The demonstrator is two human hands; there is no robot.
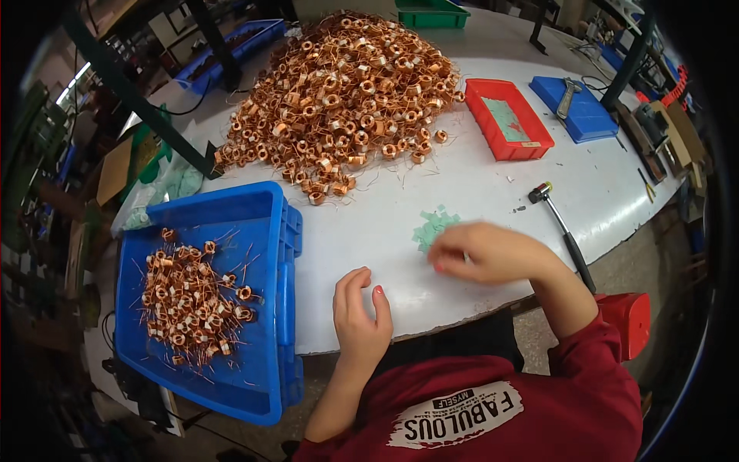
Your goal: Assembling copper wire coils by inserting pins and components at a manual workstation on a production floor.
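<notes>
On tabletop (369, 235), green slips (435, 225), axes askew.

The copper-wire coils (346, 92) in the far heap are metallic and shiny, with rough, bristling wire ends. They lie on a white tabletop (369, 231), smooth and a little glossy, whose near edge looks rough. The pale green slips (433, 227) seem matt, like paper or thin film. At left, the blue crate (286, 308) is smooth, shiny plastic; the red tray (539, 150) also is plastic. The hammer (557, 217) has a bright metal shaft and dark matt grip. The dark-red T-shirt (570, 400) is soft matt cloth.
</notes>
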